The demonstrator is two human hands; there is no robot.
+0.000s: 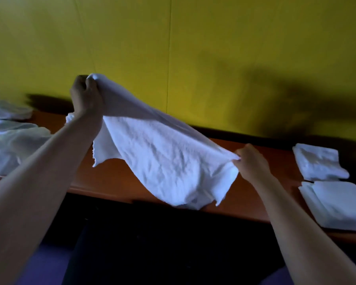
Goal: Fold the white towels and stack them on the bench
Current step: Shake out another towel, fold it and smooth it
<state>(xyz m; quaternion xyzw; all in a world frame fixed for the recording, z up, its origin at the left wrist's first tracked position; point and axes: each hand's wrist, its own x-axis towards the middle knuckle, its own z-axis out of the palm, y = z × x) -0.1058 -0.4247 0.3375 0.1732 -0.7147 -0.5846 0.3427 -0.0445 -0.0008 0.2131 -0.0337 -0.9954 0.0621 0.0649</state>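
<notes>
Unfolded towels (12,145) left, folded stacks (337,204) right on bench (115,177).

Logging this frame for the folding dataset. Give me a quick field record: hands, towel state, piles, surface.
left hand: raised, gripping one corner of the towel
right hand: lower, pinching the opposite corner
held towel: white, unfolded, stretched between both hands above the bench, frayed edges hanging
unfolded pile: crumpled white towels on the bench's left end
folded towels: two groups on the right end, side by side
bench: orange-brown wood, against a yellow wall
</notes>
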